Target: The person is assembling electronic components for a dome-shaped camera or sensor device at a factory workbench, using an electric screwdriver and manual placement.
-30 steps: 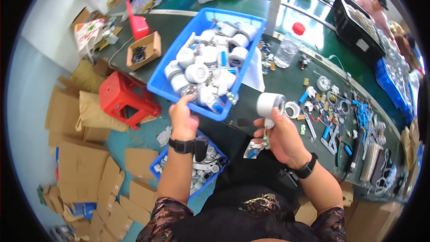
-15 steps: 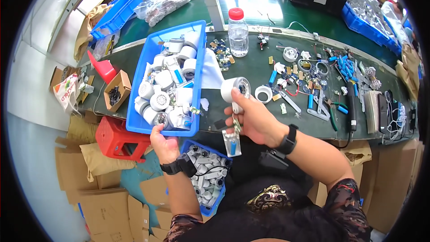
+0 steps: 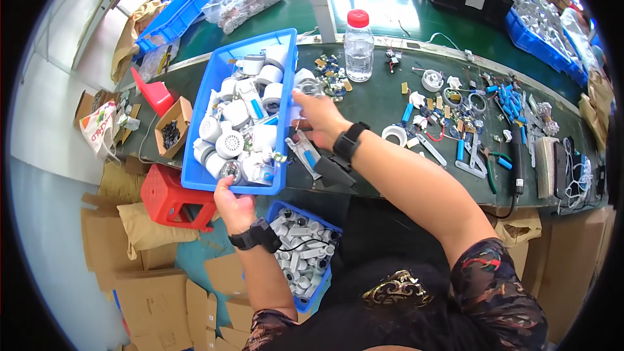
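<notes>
A blue bin (image 3: 290,101) full of white handheld fan parts stands tilted on the bench edge. My left hand (image 3: 236,207) is closed on its near rim, thumb on top. On the bin's right side, my right hand (image 3: 320,120) holds a partly opened fan (image 3: 307,82), with fingertips close against the rim. The fan's round head shows beyond my fingers. Below my palm hangs its opened handle (image 3: 304,154) with a blue battery cell, next to a dark flat piece (image 3: 333,170). My right fingers are partly hidden.
A red-capped bottle (image 3: 359,49) stands behind my right hand. Loose circuit boards, battery cells (image 3: 513,103), pliers (image 3: 492,169) and white rings lie to the right. Below the bench are another blue bin (image 3: 333,234) of white parts, a red stool (image 3: 170,198) and cardboard boxes.
My right hand has moved left and away from me with the fan, from above the bench edge to the bin's right side. My left hand remains on the near rim.
</notes>
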A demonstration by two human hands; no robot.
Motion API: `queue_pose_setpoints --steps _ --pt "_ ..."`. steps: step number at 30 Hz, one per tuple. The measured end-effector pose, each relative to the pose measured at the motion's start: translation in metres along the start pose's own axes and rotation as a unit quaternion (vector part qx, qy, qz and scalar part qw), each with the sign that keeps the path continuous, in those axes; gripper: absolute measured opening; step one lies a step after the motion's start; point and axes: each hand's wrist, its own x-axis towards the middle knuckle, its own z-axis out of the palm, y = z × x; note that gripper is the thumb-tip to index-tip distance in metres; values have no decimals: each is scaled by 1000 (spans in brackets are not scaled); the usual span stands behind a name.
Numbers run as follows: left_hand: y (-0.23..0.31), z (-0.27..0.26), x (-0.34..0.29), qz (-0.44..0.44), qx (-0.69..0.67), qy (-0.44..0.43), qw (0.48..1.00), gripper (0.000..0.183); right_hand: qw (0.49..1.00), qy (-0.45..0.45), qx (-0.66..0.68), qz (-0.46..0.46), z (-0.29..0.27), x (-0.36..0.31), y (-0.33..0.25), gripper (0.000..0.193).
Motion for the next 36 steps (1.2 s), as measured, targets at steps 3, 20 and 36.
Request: queue_pose_setpoints --steps 3,20,36 --pt "3 -14 7 56 111 -64 990 42 999 7 -3 -40 2 31 14 21" --pt "17 16 -64 348 71 235 905 54 966 -136 -202 -82 -80 -138 -17 51" --pt "-118 206 -109 316 625 -374 607 80 688 136 -597 -388 -261 -274 12 26"
